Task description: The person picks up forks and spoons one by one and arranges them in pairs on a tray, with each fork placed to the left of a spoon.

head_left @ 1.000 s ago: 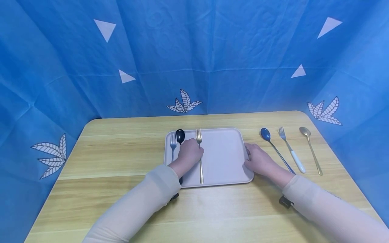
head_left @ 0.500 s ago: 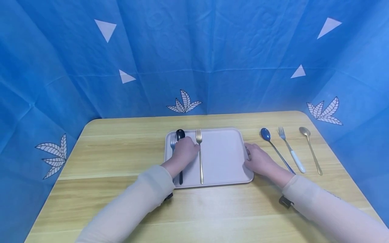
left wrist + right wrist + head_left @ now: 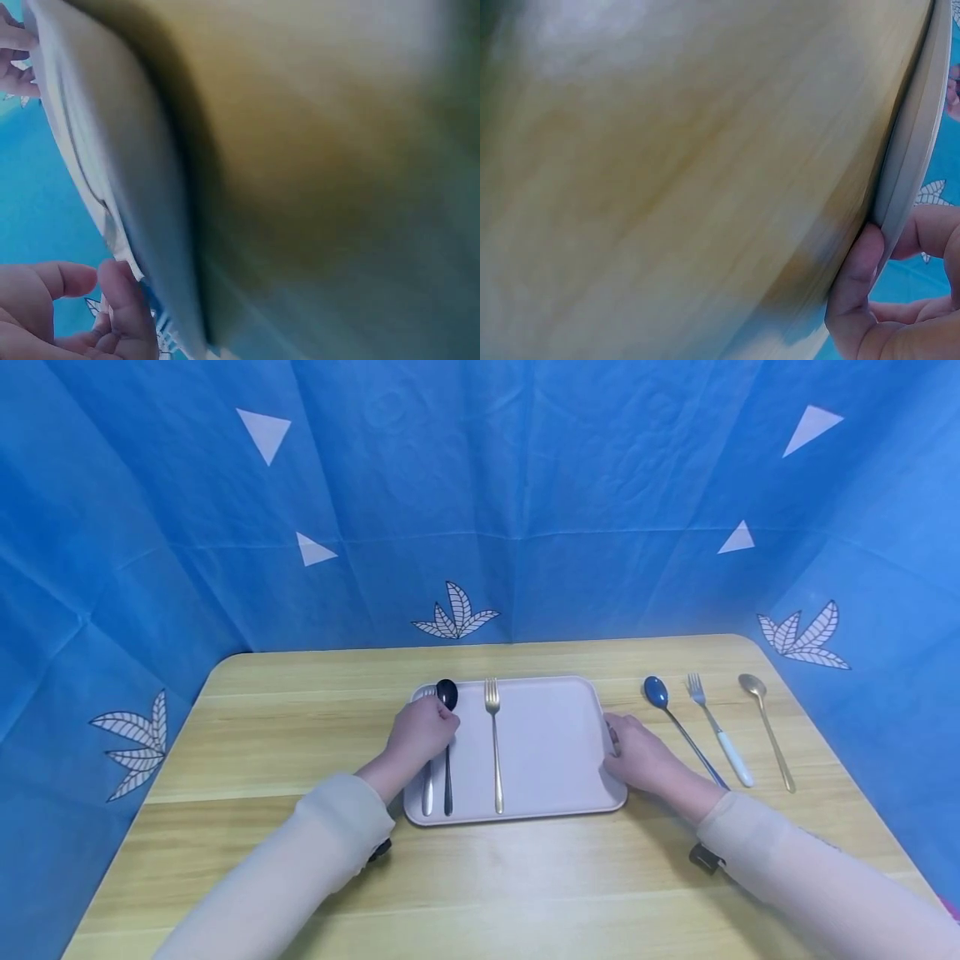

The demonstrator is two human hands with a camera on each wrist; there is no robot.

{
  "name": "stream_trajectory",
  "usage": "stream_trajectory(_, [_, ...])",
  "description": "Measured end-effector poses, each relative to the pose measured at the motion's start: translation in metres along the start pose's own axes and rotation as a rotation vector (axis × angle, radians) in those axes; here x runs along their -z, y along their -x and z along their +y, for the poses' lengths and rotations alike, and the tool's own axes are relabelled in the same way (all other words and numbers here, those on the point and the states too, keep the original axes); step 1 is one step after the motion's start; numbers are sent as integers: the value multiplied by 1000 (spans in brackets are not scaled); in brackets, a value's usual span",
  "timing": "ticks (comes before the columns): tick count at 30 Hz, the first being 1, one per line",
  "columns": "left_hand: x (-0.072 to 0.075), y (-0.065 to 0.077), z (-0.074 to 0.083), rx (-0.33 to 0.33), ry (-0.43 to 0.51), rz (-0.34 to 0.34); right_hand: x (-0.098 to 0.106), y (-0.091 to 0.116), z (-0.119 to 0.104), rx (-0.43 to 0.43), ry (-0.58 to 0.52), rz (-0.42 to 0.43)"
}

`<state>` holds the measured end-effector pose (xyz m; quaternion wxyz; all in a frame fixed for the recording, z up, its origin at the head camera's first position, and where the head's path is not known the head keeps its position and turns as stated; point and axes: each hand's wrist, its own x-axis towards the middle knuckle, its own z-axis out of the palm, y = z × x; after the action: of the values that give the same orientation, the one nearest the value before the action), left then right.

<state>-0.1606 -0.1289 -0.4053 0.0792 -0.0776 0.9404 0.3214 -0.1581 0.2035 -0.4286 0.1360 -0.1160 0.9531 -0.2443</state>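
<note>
Gripping plain tray (image 3: 551, 743) by edge: right hand (image 3: 637, 753).

wood-grain table (image 3: 525, 877) | pale tray (image 3: 551, 747) | blue spoon (image 3: 656, 692) | white-handled fork (image 3: 724, 742) | gold spoon (image 3: 770, 727), rightmost

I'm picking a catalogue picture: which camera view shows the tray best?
The head view: it shows most of the tray from above. The left wrist view shows only part of its side; the right wrist view, a strip of rim gripped by the right hand.
</note>
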Motion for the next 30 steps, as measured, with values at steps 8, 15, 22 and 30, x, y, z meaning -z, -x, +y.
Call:
stream_trajectory(8, [2,2,-16,4,16,31,0,0,1,-1,1,0])
stream_trajectory(15, [8,7,-30,-3,30,32,-2,-1,1,4,4,4])
stream_trajectory(22, [14,13,-47,-26,29,73,-2,-1,0,0,-3,-4])
stream_trajectory(30, [18,21,-57,-43,16,64,-1,0,0,-9,-8,-4])
